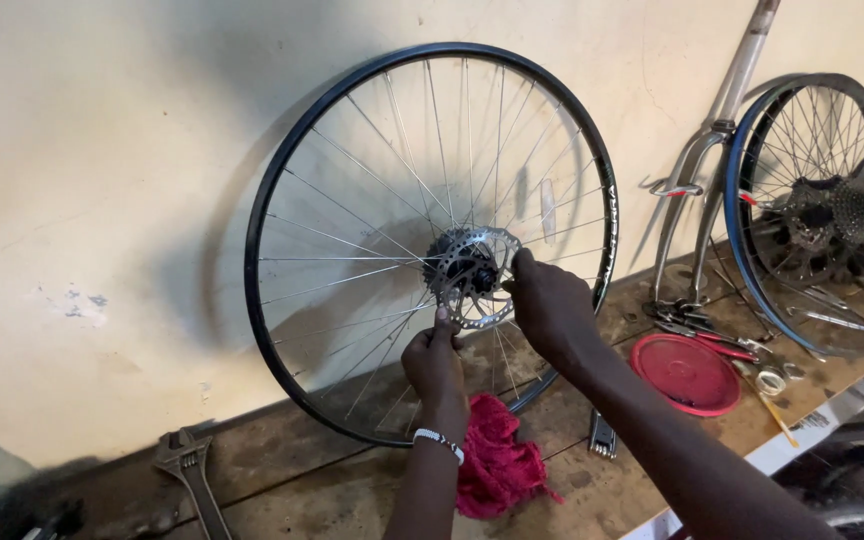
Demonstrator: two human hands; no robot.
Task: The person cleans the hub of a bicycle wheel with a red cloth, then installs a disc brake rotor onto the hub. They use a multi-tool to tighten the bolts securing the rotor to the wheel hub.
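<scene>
Item: bicycle wheel, no tyre, standing upright on the wooden bench, rim leaning against the pale wall. At its centre, a metal brake disc on the hub.

Our left hand pinches the disc's lower edge; our right hand has fingertips closed at the hub's centre. What they grip there, we cannot tell.

Handling, as we judge it: light, stiff at the rim, spokes thin and easily bent, disc edge hard and possibly slick. Best held by rim or hub.

Nearby: red rag, red lid, wrench, second wheel.
</scene>
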